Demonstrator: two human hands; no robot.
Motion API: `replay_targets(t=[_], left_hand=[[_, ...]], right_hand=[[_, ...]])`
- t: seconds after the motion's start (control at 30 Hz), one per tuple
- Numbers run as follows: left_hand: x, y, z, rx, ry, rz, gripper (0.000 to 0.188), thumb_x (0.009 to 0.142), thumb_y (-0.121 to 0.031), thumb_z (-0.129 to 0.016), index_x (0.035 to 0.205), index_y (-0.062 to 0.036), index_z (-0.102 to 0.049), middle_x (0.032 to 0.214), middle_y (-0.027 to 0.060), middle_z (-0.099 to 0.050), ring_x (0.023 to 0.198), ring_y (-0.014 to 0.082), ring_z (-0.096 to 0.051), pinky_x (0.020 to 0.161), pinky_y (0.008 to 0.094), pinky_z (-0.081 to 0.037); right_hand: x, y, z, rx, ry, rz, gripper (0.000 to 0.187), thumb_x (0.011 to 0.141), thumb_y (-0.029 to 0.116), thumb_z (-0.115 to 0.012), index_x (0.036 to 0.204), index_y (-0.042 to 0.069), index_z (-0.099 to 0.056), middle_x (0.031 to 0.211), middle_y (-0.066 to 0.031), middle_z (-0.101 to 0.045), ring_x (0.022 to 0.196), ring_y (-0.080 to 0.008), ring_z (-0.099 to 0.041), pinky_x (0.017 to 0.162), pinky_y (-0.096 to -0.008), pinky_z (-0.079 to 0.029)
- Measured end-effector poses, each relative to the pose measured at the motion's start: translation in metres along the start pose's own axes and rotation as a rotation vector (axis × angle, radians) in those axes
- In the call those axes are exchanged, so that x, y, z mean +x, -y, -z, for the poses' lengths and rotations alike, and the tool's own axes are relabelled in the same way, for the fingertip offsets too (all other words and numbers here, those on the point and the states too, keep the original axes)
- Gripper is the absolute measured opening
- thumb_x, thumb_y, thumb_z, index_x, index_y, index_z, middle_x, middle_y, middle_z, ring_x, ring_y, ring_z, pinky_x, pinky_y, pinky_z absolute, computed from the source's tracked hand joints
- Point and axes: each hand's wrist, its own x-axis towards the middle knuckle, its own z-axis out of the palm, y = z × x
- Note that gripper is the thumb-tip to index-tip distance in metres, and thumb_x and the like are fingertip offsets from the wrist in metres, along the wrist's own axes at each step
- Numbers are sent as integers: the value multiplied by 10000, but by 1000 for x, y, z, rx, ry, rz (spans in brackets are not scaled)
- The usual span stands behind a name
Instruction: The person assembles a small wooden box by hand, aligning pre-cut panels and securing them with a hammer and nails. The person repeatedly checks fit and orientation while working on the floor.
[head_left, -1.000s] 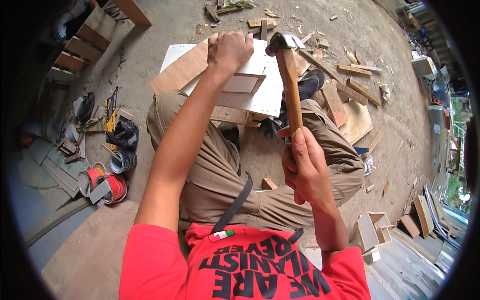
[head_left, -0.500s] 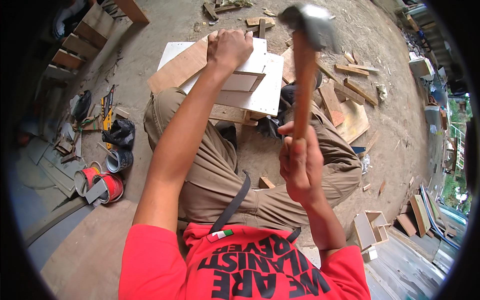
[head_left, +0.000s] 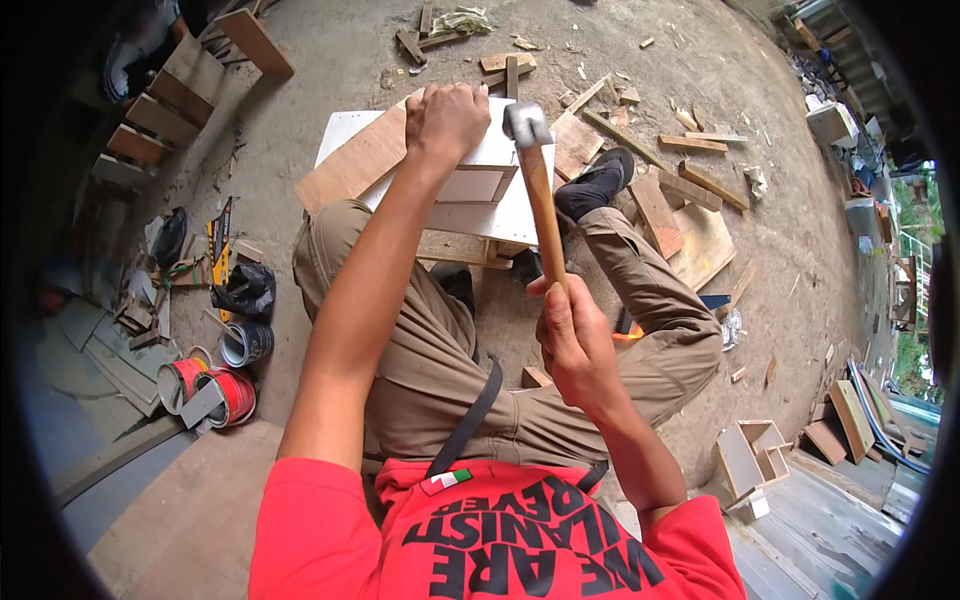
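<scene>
1. The right hand (head_left: 578,340) is wrapped around the wooden handle of a hammer (head_left: 541,205), its thumb laid along the handle.
2. Ahead of the right hand and a little to its left is the hammer's steel head (head_left: 527,125), just right of the left hand (head_left: 447,122); whether it touches anything cannot be told.
3. The left hand is curled, knuckles up, over the far part of a white wooden unit (head_left: 505,218); whether its fingertips pinch something is hidden.
4. The white wooden unit sits beneath the left hand and extends toward the body, a brown-edged recess opening just on the near side of that hand.
5. A plywood strip (head_left: 350,160) slants across the unit, running from beside the left hand out to its left.
6. Between the hands and the torso are the folded legs in khaki trousers (head_left: 650,290), with a black strap (head_left: 468,420) hanging left of the right hand.
7. Ahead and right of the right hand are a dark shoe (head_left: 600,182) and wood offcuts (head_left: 655,213) on the ground.
8. Well left of both hands are a black plastic bag (head_left: 248,290) and red pails (head_left: 235,395).
9. Behind and right of the right hand is a small compartmented box (head_left: 740,460).
</scene>
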Motion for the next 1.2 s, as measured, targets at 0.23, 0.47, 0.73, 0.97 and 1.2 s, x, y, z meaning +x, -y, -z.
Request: replay_targets(t=[0.23,0.47,0.73,0.97,1.2], left_hand=[[-6,-1,5,-16,23,23,488,999,-372,-381,1002,-22,-722,1069,202,-703,1069,366,-633,992,499,-412],[-6,0,5,-26,4,12,513,1008,-371,-363,956,-23,-737,1060,216,-701,1065,386,-631,1006,511,-398],[-3,6,-6,-28,-17,-2,529,1016,-376,-357,952,-12,-736,1031,230,-703,1050,394,-639,995,528,-403],[11,5,-17,-72,-68,-22,509,997,-330,-400,837,7,-746,918,228,-719,959,349,-663,918,483,-446],[64,22,-45,22,-177,136,371,925,-266,-473,709,-107,-729,792,153,-715,817,307,-642,799,482,-384]], right_hand=[[-11,27,-1,107,2,-9,372,1074,344,-404,1157,-2,-512,631,27,-447,551,-40,-394,498,-239,-330],[7,5,-3,5,-6,299,363,1067,355,-397,1139,19,-513,617,21,-445,527,-65,-399,496,-274,-341],[-9,1,0,213,-63,-178,379,1075,394,-383,1065,41,-520,582,48,-385,452,-38,-336,412,-227,-269],[3,-2,-8,145,-6,10,355,1067,376,-430,1078,29,-506,633,19,-455,482,-55,-396,433,-240,-318],[14,-17,-8,298,-30,16,329,1062,393,-441,1138,76,-481,620,69,-350,408,-19,-267,355,-204,-220]])
